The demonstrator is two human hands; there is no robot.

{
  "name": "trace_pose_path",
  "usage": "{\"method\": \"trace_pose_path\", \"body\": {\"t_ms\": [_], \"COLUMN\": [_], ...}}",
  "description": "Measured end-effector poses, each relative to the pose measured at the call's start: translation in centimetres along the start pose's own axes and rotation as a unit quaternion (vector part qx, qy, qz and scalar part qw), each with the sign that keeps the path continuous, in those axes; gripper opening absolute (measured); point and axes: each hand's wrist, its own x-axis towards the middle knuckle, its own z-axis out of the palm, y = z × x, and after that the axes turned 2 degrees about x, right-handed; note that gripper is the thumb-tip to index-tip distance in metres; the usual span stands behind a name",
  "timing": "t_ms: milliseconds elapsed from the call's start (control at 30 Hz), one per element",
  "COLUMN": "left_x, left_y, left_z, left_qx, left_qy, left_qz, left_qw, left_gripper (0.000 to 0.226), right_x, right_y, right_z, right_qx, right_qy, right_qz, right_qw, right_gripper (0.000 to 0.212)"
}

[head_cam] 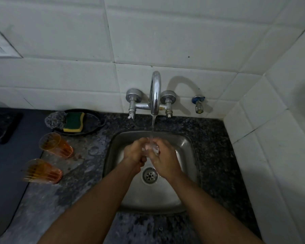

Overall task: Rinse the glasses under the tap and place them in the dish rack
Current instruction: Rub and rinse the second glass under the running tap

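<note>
Water runs from the chrome tap (155,95) into the steel sink (183,155). My left hand (135,153) and my right hand (163,160) meet under the stream, both wrapped around a small clear glass (151,147) that is mostly hidden by fingers and water. Two orange-tinted glasses stand on the wet counter left of the sink: the far glass (55,145) and the near glass (41,171), which is blurred. No dish rack shows.
A black dish (93,120) behind the orange glasses holds a steel scrubber (55,119) and a green-yellow sponge (74,122). A dark mat (2,127) lies far left. Tiled walls close the back and right; a small valve (198,104) sticks out right of the tap.
</note>
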Motion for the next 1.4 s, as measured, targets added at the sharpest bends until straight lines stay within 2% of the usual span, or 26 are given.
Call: {"method": "trace_pose_path", "body": {"t_ms": [33,100,133,200,267,300,333,400,467,533,567,600,633,700,733,800,867,900,933,967,1033,1100,1167,1267,1333,1400], "left_x": [0.0,-0.2,-0.3,-0.5,-0.7,-0.8,-0.8,-1.0,-1.5,-1.9,-2.0,-2.1,-2.1,-2.0,-1.9,-1.8,-1.9,-1.9,-1.9,-2.0,-2.1,-2.4,-2.7,-2.7,-2.0,-1.7], "left_y": [0.1,0.2,0.1,-0.3,-0.6,-0.7,-0.8,-0.5,-0.2,-0.1,-0.2,-0.4,-0.6,-0.9,-1.0,-0.9,-0.6,-0.6,-0.7,-0.8,-1.5,-2.2,-2.2,-1.4,-1.4,-2.0], "left_z": [0.0,0.0,0.0,0.0,0.0,-0.2,-0.2,0.0,0.5,1.0,1.1,1.2,1.2,1.1,1.0,0.6,0.5,0.5,0.5,0.6,0.7,0.5,0.4,0.1,0.1,0.4], "left_qx": [0.008,0.033,0.043,0.05,0.04,0.028,0.019,0.012,0.008,0.022,0.032,0.039,0.041,0.032,0.027,0.016,0.011,0.017,0.026,0.032,0.037,0.03,0.016,0.02,0.042,0.068], "left_qy": [-0.003,-0.007,-0.006,0.011,0.029,0.035,0.039,0.041,0.038,0.025,0.024,0.027,0.033,0.049,0.052,0.055,0.06,0.064,0.065,0.066,0.073,0.077,0.067,0.063,0.066,0.073], "left_qz": [0.0,0.016,0.024,0.037,0.043,0.04,0.035,0.02,0.011,0.017,0.021,0.025,0.031,0.052,0.06,0.069,0.067,0.067,0.07,0.078,0.083,0.079,0.072,0.081,0.104,0.14], "left_qw": [1.0,0.999,0.999,0.998,0.998,0.998,0.998,0.999,0.999,0.999,0.999,0.999,0.998,0.997,0.996,0.996,0.996,0.996,0.995,0.994,0.993,0.993,0.995,0.995,0.991,0.985], "left_gripper": [0.024,0.028,0.03,0.032,0.033,0.034,0.034,0.034,0.034,0.036,0.038,0.039,0.04,0.039,0.039,0.038,0.039,0.042,0.045,0.048,0.054,0.058,0.061,0.083,0.089,0.078], "right_x": [-0.3,-0.3,-0.2,0.7,1.2,1.3,1.2,0.4,-0.4,-0.5,-0.4,0.1,0.8,1.6,1.8,1.1,-0.3,-0.8,-1.1,-1.1,-0.2,0.6,0.8,0.0,-0.7,-0.8], "right_y": [0.4,0.2,-0.3,-1.4,-2.7,-3.2,-3.1,-2.4,-1.4,-0.7,-1.0,-1.7,-2.5,-4.1,-4.5,-5.1,-5.0,-4.5,-3.9,-3.5,-3.9,-4.8,-4.9,-4.5,-4.6,-5.2], "right_z": [0.0,0.0,0.0,-0.1,-0.6,-0.8,-0.8,-0.5,-0.2,-0.1,-0.3,-0.6,-0.9,-1.8,-2.1,-2.3,-2.2,-1.8,-1.4,-1.0,-1.1,-1.8,-2.1,-1.3,-0.5,0.0], "right_qx": [-0.012,0.008,0.028,0.1,0.184,0.178,0.124,-0.045,-0.154,-0.187,-0.162,-0.115,-0.046,0.103,0.133,0.085,-0.072,-0.139,-0.176,-0.176,-0.109,-0.022,-0.012,-0.029,0.077,0.193], "right_qy": [0.002,0.033,0.053,0.07,0.023,-0.002,-0.012,0.029,0.088,0.128,0.133,0.124,0.099,0.029,-0.003,-0.05,-0.02,0.005,0.028,0.04,0.032,-0.009,-0.043,-0.074,-0.065,-0.025], "right_qz": [-0.031,-0.021,0.013,0.143,0.284,0.292,0.24,0.07,-0.053,-0.071,-0.038,0.034,0.143,0.349,0.373,0.289,0.101,0.016,-0.033,-0.03,0.092,0.244,0.251,0.163,0.222,0.326], "right_qw": [0.999,0.999,0.998,0.982,0.941,0.94,0.963,0.996,0.983,0.971,0.977,0.985,0.984,0.931,0.918,0.952,0.992,0.99,0.983,0.983,0.989,0.97,0.967,0.983,0.97,0.925], "right_gripper": [0.031,0.03,0.03,0.038,0.042,0.042,0.043,0.045,0.05,0.052,0.053,0.054,0.053,0.048,0.048,0.049,0.043,0.041,0.042,0.044,0.05,0.054,0.054,0.053,0.05,0.052]}}
